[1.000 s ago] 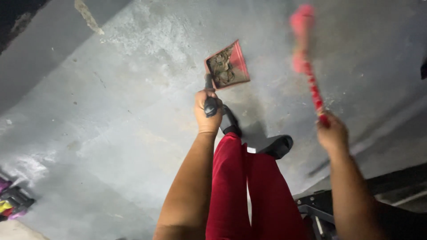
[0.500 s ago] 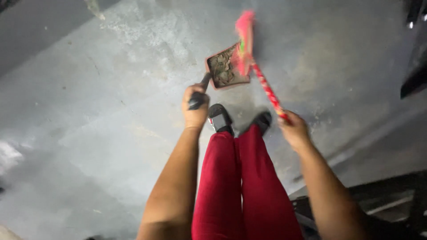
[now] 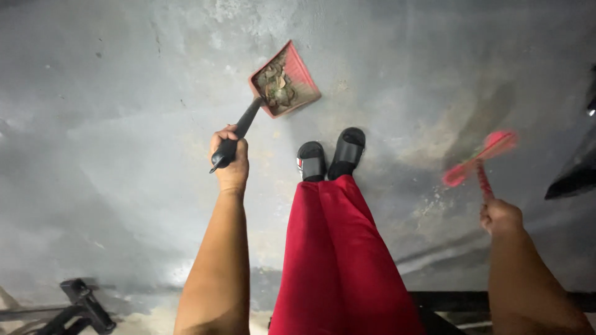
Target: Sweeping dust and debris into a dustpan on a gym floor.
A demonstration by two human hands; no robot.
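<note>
My left hand (image 3: 230,162) grips the black handle of a red dustpan (image 3: 285,80). The pan is held out over the grey concrete floor (image 3: 124,124) and holds dry leaves and dirt. My right hand (image 3: 500,216) is closed on the red striped handle of a small pink broom (image 3: 479,158), whose head is blurred out to the right. Between my arms are my red trousers (image 3: 338,248) and black slide sandals (image 3: 332,155).
A black metal frame (image 3: 81,304) lies at the bottom left. A dark bar (image 3: 472,301) runs along the bottom right. A dark object (image 3: 574,177) juts in at the right edge. Scattered dirt (image 3: 434,205) marks the floor beside my feet.
The broom swung from right above the dustpan back out to the right. The dustpan stays in my left hand, and my feet now stand together.
</note>
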